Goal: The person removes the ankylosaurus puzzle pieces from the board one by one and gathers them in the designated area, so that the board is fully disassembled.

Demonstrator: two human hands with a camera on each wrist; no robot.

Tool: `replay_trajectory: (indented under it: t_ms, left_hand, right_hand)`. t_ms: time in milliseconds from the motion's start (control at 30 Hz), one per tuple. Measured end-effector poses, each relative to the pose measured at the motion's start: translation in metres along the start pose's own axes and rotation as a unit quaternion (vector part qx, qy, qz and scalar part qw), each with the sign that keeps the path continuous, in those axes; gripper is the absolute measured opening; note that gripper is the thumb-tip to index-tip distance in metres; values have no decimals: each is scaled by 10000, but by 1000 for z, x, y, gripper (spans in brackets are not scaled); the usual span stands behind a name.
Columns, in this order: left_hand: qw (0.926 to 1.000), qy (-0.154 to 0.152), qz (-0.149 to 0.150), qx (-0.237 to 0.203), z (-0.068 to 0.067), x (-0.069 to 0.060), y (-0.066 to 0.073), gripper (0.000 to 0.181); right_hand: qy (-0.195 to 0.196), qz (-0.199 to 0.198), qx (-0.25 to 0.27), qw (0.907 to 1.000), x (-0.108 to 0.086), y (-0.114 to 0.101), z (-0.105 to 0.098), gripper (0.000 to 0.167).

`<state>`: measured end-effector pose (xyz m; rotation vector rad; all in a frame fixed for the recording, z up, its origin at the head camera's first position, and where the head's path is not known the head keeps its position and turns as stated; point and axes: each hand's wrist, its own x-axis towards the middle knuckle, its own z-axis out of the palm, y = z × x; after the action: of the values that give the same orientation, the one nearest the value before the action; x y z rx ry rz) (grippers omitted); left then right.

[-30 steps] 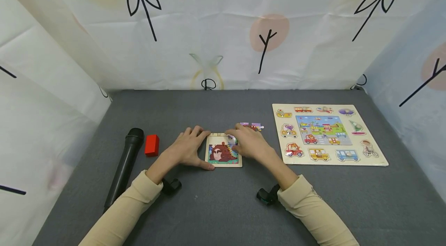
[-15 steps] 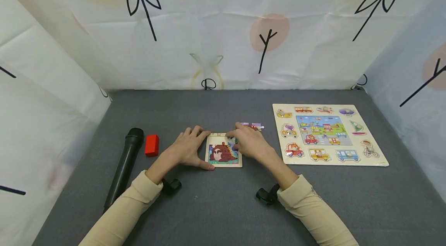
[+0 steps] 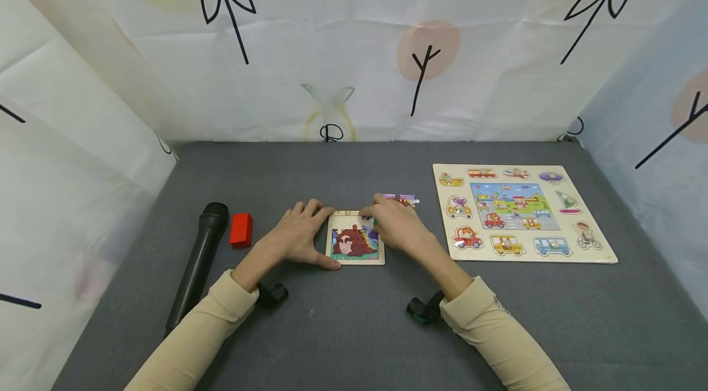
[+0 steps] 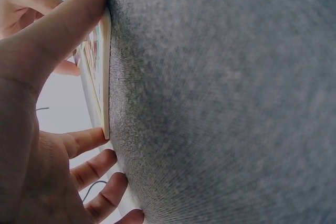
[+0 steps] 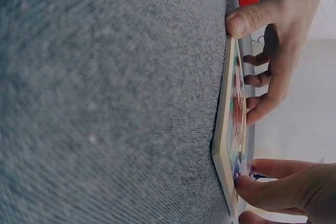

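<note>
A small wooden jigsaw board (image 3: pixel 354 248) with a dark red cartoon animal lies flat on the grey table. My left hand (image 3: pixel 295 232) spans its left side, thumb at the near edge and index finger at the far corner. The left wrist view shows that thumb (image 4: pixel 65 27) along the board's edge. Over the board's upper right, my right hand (image 3: pixel 399 226) pinches a small jigsaw piece (image 5: pixel 243 163) between thumb and index finger, low against the picture. Those fingers hide most of the piece. Loose jigsaw pieces (image 3: pixel 408 200) lie just behind the right hand, partly covered.
A large vehicle peg puzzle (image 3: pixel 514 243) lies right of the hands. To the left are a red block (image 3: pixel 241 231) and a black microphone (image 3: pixel 201 256), close to the left forearm. A patterned cloth backdrop (image 3: pixel 354 40) rises behind the table.
My right fingers shift very slightly at the board's upper right corner, and the pale spot seen under them a second ago no longer shows. The left hand and the board stay put.
</note>
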<state>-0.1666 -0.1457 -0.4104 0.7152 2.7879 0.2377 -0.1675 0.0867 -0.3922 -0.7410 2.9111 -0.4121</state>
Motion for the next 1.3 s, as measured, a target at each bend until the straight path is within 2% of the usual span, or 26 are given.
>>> replay_trajectory:
  t_ms: [567,767,1000,1300]
  left_hand:
    - [10000,-54,-68,16,0,0,0,115]
    - [10000,-29,-60,19,0,0,1,115]
    - [10000,-23,-51,9,0,0,1,115]
    - [10000,-27,-42,-6,1,0,0,115]
  right_hand:
    - [151,-108,57,9998,-2,4,-4,36]
    - [69,-21,160,9998,-6,11,-9,35]
    - [30,132,222,9997,-10,24,-16,35]
    - [185,360,310,9987,-14,50,-28,38]
